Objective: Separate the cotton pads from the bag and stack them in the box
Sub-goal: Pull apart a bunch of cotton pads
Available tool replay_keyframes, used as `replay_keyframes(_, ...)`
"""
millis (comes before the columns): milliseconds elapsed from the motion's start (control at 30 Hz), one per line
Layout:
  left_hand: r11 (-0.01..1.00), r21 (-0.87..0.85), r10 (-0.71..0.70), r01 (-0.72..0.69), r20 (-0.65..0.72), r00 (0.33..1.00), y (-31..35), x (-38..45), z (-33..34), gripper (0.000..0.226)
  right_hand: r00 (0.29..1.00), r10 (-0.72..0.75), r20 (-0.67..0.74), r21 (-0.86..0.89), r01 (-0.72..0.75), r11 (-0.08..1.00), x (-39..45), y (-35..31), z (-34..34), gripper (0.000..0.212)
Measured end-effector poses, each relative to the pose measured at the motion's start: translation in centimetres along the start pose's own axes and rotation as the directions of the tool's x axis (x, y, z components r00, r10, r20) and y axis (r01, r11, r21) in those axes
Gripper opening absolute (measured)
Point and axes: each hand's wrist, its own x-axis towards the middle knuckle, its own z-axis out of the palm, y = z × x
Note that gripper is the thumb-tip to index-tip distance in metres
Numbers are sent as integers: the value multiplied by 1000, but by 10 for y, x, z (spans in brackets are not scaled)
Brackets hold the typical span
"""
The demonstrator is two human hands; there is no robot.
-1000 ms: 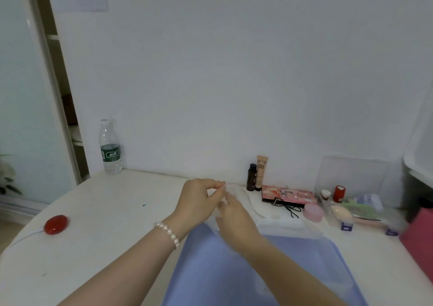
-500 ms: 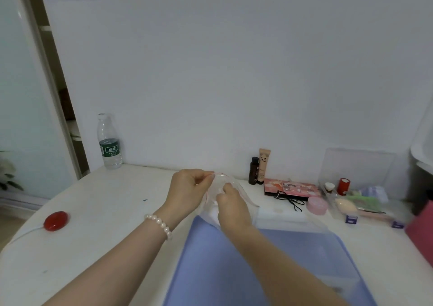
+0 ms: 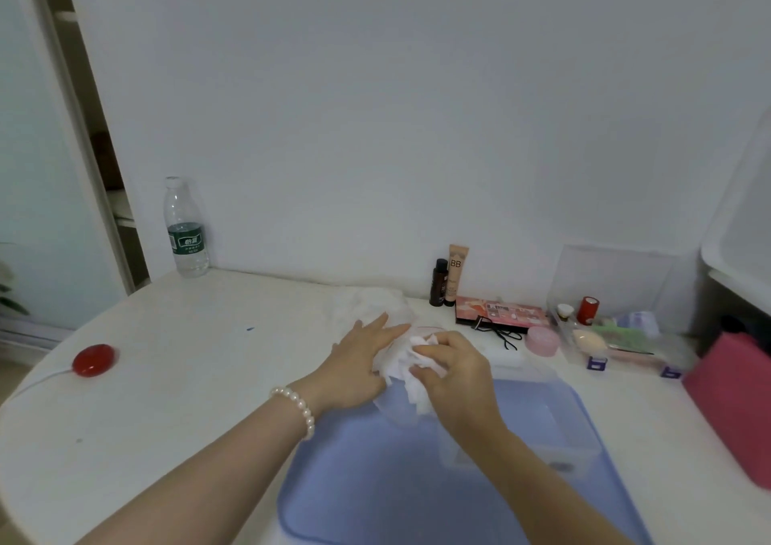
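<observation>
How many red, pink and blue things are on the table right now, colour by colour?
Red: 2, the round button at the left and the small jar in the clear organizer.
Pink: 2, the round case and the box at the right edge.
Blue: 1, the mat under the hands.
Total: 5

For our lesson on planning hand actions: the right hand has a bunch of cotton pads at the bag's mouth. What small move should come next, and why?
Probably draw the right hand back toward the clear box, pulling the cotton pads free. Its fingers are curled round the pads, which are partly out, while the left hand lies flat, steadying the bag.
</observation>
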Motion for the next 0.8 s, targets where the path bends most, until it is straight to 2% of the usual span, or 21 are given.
replay_keyframes(33,989,145,-29,23,39,999,-8,1,4,82,999,-39,-12,-6,39,999,-4,2,-2,21)
replay_keyframes(100,905,422,-80,48,58,995,-23,3,15,87,996,-89,-7,5,89,996,-11,8,-5,20)
replay_keyframes(167,815,577,-88,63,16,996,-34,3,22,93,1000,17,18,120,-19,993,-13,9,-9,19)
replay_keyframes(233,777,620,-99,112,-56,993,-44,8,26,95,982,186,41,346,-188,919,-11,11,-14,21)
replay_keyframes(300,757,631,-132,172,-110,985,-49,12,27,92,946,320,54,544,-296,785,-6,14,-20,22)
replay_keyframes(433,731,644,-204,225,-109,973,-48,21,26,84,889,452,77,697,-372,613,-1,21,-30,19)
replay_keyframes(500,781,591,-195,200,-74,978,-43,22,23,78,877,472,86,726,-380,574,0,24,-32,18)
replay_keyframes(533,843,508,-144,176,-102,984,-40,20,22,71,875,476,90,732,-382,564,-1,26,-34,18)
replay_keyframes(567,919,370,-73,139,-186,980,-35,16,22,65,874,477,95,740,-383,552,-2,28,-35,17)
replay_keyframes(600,975,209,-1,74,-331,944,-31,10,21,61,873,477,100,754,-379,536,-2,30,-36,16)
replay_keyframes(633,997,72,62,-30,-484,873,-25,3,20,57,873,477,104,772,-373,514,-2,32,-38,16)
replay_keyframes(700,969,2,175,-247,-710,682,-10,-9,19,47,869,483,108,799,-365,477,-1,36,-40,16)
replay_keyframes(733,949,-19,196,-316,-748,634,1,-14,19,41,869,482,111,814,-357,457,0,37,-41,17)
replay_keyframes(767,930,-84,178,-357,-748,639,14,-16,18,36,873,475,114,832,-345,435,2,36,-42,19)
replay_keyframes(800,908,-197,118,-370,-727,676,28,-15,18,30,880,462,111,847,-327,420,4,36,-43,24)
